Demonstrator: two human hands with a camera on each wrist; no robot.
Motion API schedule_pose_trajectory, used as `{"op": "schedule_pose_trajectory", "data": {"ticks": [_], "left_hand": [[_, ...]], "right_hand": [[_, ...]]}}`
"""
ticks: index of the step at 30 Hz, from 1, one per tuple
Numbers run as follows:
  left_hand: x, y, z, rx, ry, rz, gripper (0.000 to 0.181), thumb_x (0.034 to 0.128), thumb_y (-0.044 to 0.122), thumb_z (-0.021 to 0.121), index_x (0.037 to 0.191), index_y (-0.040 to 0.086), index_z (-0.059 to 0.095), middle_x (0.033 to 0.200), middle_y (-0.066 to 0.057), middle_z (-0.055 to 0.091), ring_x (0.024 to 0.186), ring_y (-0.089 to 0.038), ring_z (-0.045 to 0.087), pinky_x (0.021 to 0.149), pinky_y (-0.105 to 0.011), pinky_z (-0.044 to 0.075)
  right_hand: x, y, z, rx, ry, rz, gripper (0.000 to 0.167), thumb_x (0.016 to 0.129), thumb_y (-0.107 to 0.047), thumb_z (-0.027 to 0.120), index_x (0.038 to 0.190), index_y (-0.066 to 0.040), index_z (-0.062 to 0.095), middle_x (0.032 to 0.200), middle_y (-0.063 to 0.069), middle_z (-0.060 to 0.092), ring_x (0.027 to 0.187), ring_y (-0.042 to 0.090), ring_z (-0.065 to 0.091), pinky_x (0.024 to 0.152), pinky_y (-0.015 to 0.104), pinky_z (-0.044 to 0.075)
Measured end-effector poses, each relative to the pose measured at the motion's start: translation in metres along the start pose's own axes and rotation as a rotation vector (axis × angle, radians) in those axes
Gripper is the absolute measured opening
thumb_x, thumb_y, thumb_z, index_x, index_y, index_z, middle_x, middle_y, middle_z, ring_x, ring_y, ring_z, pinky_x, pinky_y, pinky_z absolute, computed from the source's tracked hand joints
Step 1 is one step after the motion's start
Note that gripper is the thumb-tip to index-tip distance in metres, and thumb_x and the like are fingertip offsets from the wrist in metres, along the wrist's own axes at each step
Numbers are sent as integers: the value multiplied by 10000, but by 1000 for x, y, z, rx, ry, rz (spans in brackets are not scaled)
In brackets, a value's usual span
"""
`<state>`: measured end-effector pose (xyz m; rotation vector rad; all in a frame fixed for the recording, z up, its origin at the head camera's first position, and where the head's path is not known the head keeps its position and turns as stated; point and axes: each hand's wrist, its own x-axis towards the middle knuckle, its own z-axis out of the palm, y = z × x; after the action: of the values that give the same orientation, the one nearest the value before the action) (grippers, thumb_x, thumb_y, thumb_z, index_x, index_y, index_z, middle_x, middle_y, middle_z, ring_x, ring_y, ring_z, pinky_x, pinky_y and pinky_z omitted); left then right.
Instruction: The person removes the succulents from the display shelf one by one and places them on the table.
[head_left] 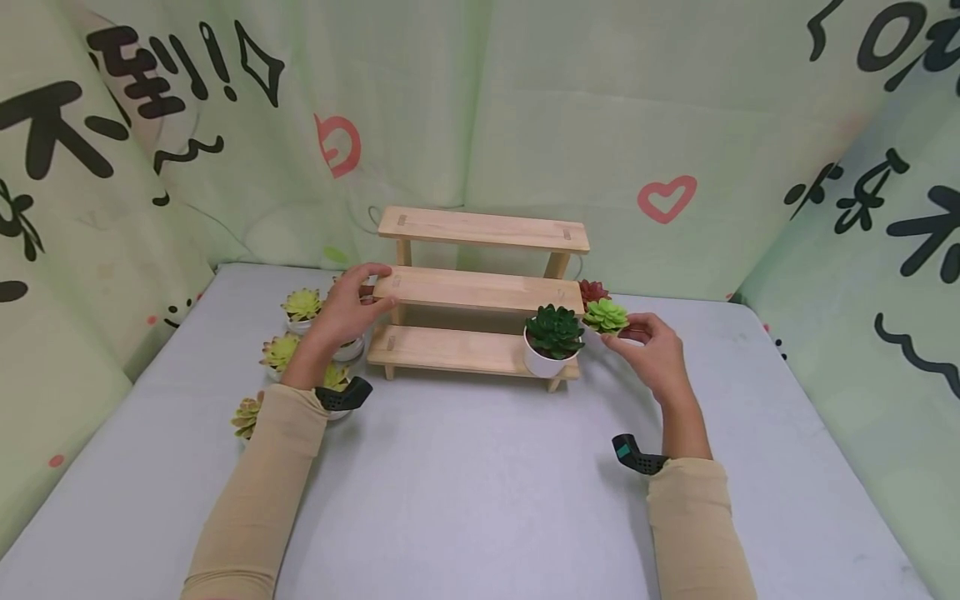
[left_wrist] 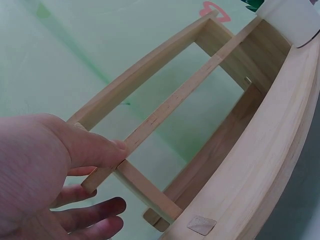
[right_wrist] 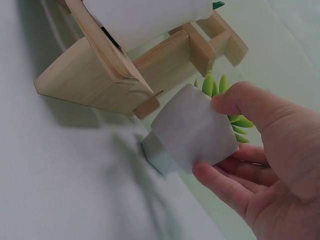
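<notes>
A three-step wooden plant stand (head_left: 472, 287) stands at the back of the table. My left hand (head_left: 348, 310) grips the left end of its middle step, the thumb (left_wrist: 102, 150) on top and the fingers partly below. At the stand's right side my right hand (head_left: 654, 354) holds a bright green succulent (head_left: 606, 316) by its white pot (right_wrist: 192, 127), thumb on one side and fingers on the other. Its pot is mostly hidden in the head view. A dark green succulent (head_left: 553, 332) in a white pot sits on the right end of the lowest step.
Several yellow-green potted succulents (head_left: 302, 305) stand on the table left of the stand, partly behind my left arm. A dark red succulent (head_left: 593, 292) is at the stand's right, behind the green one. A printed curtain (head_left: 570, 125) hangs behind the white table (head_left: 480, 483).
</notes>
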<state>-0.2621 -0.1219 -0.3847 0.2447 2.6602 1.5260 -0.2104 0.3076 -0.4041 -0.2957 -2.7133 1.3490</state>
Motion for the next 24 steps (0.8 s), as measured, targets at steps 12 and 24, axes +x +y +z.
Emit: {"op": "schedule_pose_trajectory", "data": {"ticks": [12,24], "left_hand": [[0,-1,0,8,6,6,492,948,208,622,1402,132,448,1536,-119,318,1320,-378,449,1035,-500,469],[0,-3,0,3,-2,17,494,949,208,618,1405,130,443,1538,-119,317,1317,-386,448,1028,-510,471]], "right_hand": [[3,9,4,-22,-39,42,637,868,-355,699,1348,-20,449,1350,213,536,1285,352,497,1040,506,461],[6,14,3,-73,-143,52,650,874,-290,707,1361,22,410,1369,250,494,1283,379,500,1032,505,468]]}}
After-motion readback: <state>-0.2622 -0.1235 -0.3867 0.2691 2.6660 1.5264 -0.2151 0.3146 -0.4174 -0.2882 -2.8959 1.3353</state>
